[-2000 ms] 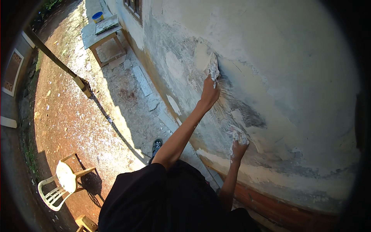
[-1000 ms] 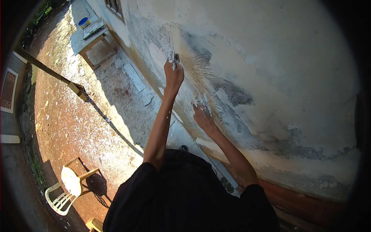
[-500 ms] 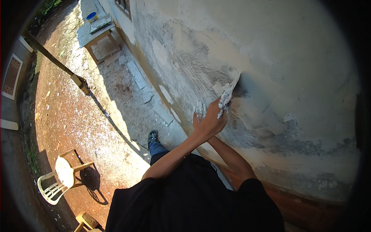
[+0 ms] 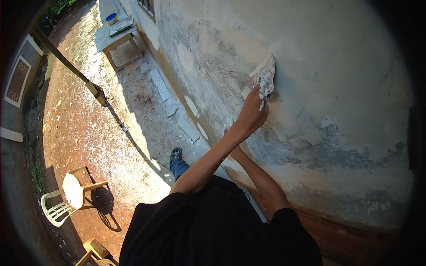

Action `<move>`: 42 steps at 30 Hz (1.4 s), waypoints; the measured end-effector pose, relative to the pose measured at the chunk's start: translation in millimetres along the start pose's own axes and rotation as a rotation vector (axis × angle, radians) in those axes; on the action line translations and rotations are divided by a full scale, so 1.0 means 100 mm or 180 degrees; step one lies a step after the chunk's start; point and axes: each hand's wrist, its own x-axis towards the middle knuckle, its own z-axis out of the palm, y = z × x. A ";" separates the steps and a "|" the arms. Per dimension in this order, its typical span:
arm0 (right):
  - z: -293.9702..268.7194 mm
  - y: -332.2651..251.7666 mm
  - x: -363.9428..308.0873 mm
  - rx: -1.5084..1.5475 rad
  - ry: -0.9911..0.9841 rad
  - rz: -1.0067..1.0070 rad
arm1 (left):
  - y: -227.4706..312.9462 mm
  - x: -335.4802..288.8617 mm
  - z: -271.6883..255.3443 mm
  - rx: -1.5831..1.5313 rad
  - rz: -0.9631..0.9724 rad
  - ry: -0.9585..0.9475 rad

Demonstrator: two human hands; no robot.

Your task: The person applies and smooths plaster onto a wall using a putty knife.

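Observation:
My left hand (image 4: 255,108) is closed around a putty knife (image 4: 269,73) whose blade is caked with white putty. The blade lies against the patchy plastered wall (image 4: 328,88), over grey and beige smears. Below it, my left forearm crosses over my right one. Most of my right hand (image 4: 226,132) is hidden behind that forearm. A bit of white putty (image 4: 229,122) shows beside it; whether the hand holds anything I cannot make out.
A wooden table (image 4: 104,42) with a blue bucket (image 4: 111,18) and a putty-smeared board (image 4: 120,25) stands by the wall. Broken tiles (image 4: 159,84) lie along the wall's foot. Farther left are a post (image 4: 66,62) and a plastic chair (image 4: 73,191).
My left hand has moved up the wall with the putty knife, and its blade has turned more upright. My right hand has become mostly covered by my left forearm.

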 end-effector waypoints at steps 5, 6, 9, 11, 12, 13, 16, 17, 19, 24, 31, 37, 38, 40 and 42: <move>-0.58 0.52 -0.08 -0.4175 0.0895 -0.0757 | 0.75 -0.56 0.08 -0.0598 0.0043 -0.0771; -0.44 0.33 -0.03 -0.4123 0.0833 -0.0839 | 0.48 -0.71 0.04 -0.0353 -0.0227 -0.0523; -0.12 -0.78 0.06 -0.3852 -0.0500 -0.0209 | -0.30 -0.64 -0.54 0.0495 -0.0067 0.0820; -0.26 -0.63 -0.02 -0.3964 -0.0306 -0.0268 | -0.74 -0.21 -0.81 0.0459 -0.0679 0.0959; -0.23 -0.56 -0.03 -0.4032 -0.0164 -0.0422 | -1.02 0.01 -0.89 0.0188 -0.0962 0.1377; -0.24 -0.54 -0.04 -0.3989 -0.0309 -0.0231 | -1.27 0.27 -1.00 0.0498 -0.1078 0.0915; -0.25 -0.43 -0.02 -0.4357 -0.0310 -0.0624 | -1.63 0.77 -0.82 0.0525 -0.0706 0.1122; -0.18 -0.51 0.03 -0.4350 -0.0344 -0.0685 | -1.71 0.84 -0.75 0.0447 -0.0505 0.1033; -0.06 -0.74 0.05 -0.3836 -0.0527 0.0456 | -1.60 0.77 -0.39 0.0328 -0.0040 0.1108; -0.14 -1.02 0.07 -0.3589 -0.0797 0.0733 | -1.00 0.13 0.14 0.0059 -0.0308 0.0509; -0.07 -1.06 0.14 -0.3901 -0.0516 0.0961 | -0.93 -0.13 -0.59 -0.0216 -0.0538 0.0583; 0.09 -0.98 0.20 -0.3865 -0.0648 0.0936 | -2.08 1.04 -0.96 0.0061 -0.0945 0.1183; 0.09 -0.97 0.19 -0.3806 -0.0555 0.1019 | -2.00 1.05 -0.81 0.0340 -0.0748 0.0981; 0.03 -0.89 0.19 -0.3816 -0.0495 0.1156 | -1.49 0.85 -0.50 -0.0146 -0.0556 0.0789; 0.07 -0.85 0.17 -0.3815 -0.0473 0.1210 | -0.99 0.51 -0.31 -0.0635 -0.0656 0.0442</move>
